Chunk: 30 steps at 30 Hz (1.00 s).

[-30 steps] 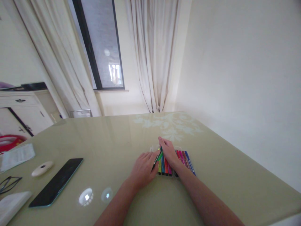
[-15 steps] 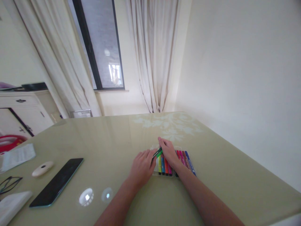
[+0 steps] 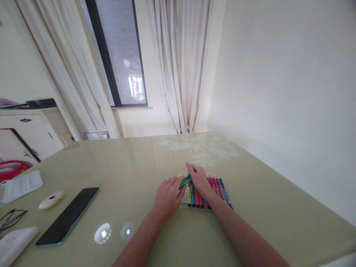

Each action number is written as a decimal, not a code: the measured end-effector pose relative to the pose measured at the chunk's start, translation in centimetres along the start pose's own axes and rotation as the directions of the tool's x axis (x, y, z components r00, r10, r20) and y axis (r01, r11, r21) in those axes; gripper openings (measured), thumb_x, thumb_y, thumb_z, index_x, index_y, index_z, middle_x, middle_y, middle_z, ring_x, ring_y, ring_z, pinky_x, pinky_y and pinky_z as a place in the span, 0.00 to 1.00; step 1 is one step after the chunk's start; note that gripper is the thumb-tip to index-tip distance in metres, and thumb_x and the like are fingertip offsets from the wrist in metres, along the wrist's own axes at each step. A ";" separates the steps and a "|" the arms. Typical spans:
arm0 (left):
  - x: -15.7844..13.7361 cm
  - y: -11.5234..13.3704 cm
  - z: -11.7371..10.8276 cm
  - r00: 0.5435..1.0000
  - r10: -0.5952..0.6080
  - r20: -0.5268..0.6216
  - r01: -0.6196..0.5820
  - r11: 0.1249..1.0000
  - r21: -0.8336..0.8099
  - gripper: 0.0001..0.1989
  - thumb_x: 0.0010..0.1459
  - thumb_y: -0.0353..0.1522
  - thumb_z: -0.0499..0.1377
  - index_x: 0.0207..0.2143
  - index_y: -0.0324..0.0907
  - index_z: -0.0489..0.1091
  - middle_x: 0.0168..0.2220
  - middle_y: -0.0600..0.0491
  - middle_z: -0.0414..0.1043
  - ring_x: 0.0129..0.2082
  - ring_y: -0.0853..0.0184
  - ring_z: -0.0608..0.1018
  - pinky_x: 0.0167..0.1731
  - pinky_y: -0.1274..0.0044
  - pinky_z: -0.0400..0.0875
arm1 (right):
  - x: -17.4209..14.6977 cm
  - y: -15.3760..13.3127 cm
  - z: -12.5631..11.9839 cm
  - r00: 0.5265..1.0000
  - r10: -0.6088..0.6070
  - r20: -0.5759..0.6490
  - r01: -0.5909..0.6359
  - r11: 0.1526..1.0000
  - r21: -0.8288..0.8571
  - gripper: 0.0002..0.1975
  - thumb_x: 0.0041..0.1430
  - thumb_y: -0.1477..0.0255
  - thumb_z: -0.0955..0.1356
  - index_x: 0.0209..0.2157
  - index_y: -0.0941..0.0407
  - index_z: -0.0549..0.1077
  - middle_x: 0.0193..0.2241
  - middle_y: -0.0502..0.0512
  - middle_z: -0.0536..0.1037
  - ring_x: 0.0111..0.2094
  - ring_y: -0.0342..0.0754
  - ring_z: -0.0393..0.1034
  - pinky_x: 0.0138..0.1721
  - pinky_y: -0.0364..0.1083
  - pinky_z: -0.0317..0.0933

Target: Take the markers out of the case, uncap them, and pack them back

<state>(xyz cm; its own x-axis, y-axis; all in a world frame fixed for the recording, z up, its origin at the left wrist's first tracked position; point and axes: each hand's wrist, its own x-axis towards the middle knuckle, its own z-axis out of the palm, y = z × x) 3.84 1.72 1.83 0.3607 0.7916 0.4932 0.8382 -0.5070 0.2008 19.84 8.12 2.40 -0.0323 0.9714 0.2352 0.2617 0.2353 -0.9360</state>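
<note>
A green marker (image 3: 185, 181) slants between my two hands, above an open clear case of markers. My left hand (image 3: 167, 194) pinches its lower end between thumb and fingers. At its upper end, my right hand (image 3: 198, 180) has its fingers closed round the marker. Beneath my hands lie a yellow marker (image 3: 189, 196), a blue marker (image 3: 193, 197) and other coloured ones in a row. More markers, pink, brown and dark blue (image 3: 226, 193), show to the right of my right wrist. My right hand and forearm cover part of the row.
On the left of the glossy table (image 3: 133, 159) lie a black phone (image 3: 68, 217), an oval white case (image 3: 51, 200), glasses (image 3: 12, 218), a white box (image 3: 16, 241) and a pale face mask (image 3: 22, 186). A wall borders the right side, curtains (image 3: 180, 66) the back.
The green marker has turned slightly in my fingers, so its printed side shows less. Both hands stay almost where they were.
</note>
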 end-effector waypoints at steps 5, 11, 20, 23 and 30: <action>0.2 0.3 0.3 0.993 -0.051 0.102 0.044 0.997 0.067 0.17 0.73 0.39 0.50 0.59 0.44 0.66 0.49 0.44 0.79 0.45 0.56 0.82 0.44 0.67 0.76 | -0.5 -1.1 0.4 0.996 -0.084 -0.014 0.085 0.996 0.023 0.27 0.65 0.47 0.63 0.22 0.54 0.63 0.19 0.46 0.63 0.22 0.44 0.61 0.23 0.43 0.57; 0.6 -1.2 -0.7 0.931 -0.279 0.235 0.235 0.952 0.198 0.18 0.74 0.35 0.45 0.62 0.46 0.63 0.52 0.43 0.77 0.46 0.59 0.83 0.40 0.73 0.75 | 0.0 -0.7 -0.9 0.999 -0.030 -0.013 0.030 1.000 0.002 0.25 0.66 0.49 0.60 0.31 0.55 0.72 0.24 0.50 0.73 0.22 0.46 0.68 0.25 0.44 0.59; -0.9 -6.3 -3.0 0.733 -0.665 0.143 0.556 0.706 0.439 0.16 0.72 0.34 0.46 0.51 0.39 0.70 0.45 0.39 0.76 0.41 0.53 0.82 0.35 0.68 0.75 | 0.2 1.0 -1.8 0.987 -0.152 0.047 0.142 0.707 -0.692 0.17 0.70 0.65 0.62 0.29 0.55 0.73 0.30 0.55 0.77 0.33 0.49 0.68 0.36 0.46 0.54; -0.8 -6.3 -3.2 0.723 -0.685 0.092 0.578 0.672 0.462 0.15 0.70 0.38 0.50 0.48 0.40 0.71 0.48 0.40 0.75 0.47 0.53 0.80 0.39 0.69 0.74 | -0.2 0.8 -1.5 0.978 -0.161 0.131 0.205 0.649 -0.732 0.17 0.71 0.67 0.62 0.29 0.56 0.75 0.33 0.57 0.78 0.37 0.50 0.69 0.40 0.46 0.56; -0.6 -5.8 -3.4 0.703 -0.703 0.107 0.604 0.670 0.431 0.15 0.71 0.39 0.49 0.49 0.41 0.70 0.45 0.41 0.77 0.42 0.54 0.82 0.37 0.69 0.74 | -0.3 0.8 -1.3 0.965 -0.161 0.206 0.261 0.571 -0.779 0.17 0.72 0.68 0.62 0.33 0.56 0.78 0.36 0.60 0.80 0.42 0.52 0.71 0.46 0.47 0.56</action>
<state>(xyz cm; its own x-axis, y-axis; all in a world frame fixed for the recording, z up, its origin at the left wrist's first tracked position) -2.62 2.98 3.24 -0.2916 0.9496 0.1150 0.9560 0.2853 0.0681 21.31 8.01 1.92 -0.2715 0.9063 0.3238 0.8920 0.3634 -0.2690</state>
